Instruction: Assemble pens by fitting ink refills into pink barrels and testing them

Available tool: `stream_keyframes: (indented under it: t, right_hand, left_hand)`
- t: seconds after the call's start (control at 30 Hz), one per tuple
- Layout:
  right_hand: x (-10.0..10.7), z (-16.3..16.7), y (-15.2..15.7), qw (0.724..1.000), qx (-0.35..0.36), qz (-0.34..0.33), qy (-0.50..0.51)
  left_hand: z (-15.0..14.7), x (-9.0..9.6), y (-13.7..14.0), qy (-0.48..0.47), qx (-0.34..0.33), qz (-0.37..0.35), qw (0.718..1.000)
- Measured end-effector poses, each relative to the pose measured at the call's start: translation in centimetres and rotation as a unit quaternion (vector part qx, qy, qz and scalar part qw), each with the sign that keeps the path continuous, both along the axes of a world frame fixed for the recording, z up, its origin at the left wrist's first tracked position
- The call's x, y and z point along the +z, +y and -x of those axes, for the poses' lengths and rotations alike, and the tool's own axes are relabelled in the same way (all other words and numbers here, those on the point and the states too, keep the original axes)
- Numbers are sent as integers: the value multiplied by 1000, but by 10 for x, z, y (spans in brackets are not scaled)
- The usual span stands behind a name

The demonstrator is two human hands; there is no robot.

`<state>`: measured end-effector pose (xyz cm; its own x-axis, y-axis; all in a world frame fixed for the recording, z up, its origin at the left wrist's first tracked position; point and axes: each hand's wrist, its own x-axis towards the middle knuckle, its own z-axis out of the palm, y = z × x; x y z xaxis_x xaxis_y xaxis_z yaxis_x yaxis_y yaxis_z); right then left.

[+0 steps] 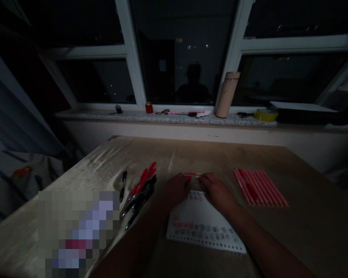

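Note:
My left hand and my right hand meet just above the top of a spiral notepad. The left fingers are closed on a red pen part. My right fingers are pinched, with a thin pale tip showing at them; what they hold is too dark and small to name. A slim red pen piece shows just beyond the fingertips. Rows of black and red handwritten marks cover parts of the lined notepad page, and my right forearm overlaps its edge.
Left of my hands lie red pens and several black pens, with one black pen apart. A row of pink pencils lies right. A blurred-out patch covers the near left. A tumbler and yellow tape stand on the windowsill.

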<state>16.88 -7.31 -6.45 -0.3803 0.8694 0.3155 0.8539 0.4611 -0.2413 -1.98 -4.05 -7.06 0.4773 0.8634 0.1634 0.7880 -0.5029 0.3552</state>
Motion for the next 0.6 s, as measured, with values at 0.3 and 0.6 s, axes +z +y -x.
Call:
stream_keyframes:
  t: [0.3,0.6]
  right_hand:
    - [0,-1,-1,999,-4,-39,15]
    - [-2,-4,2,997,15,-39,67]
  left_hand:
    - [-1,7,-4,21,2,1,1000]
    - [-2,11,-4,16,-15,3,1000]
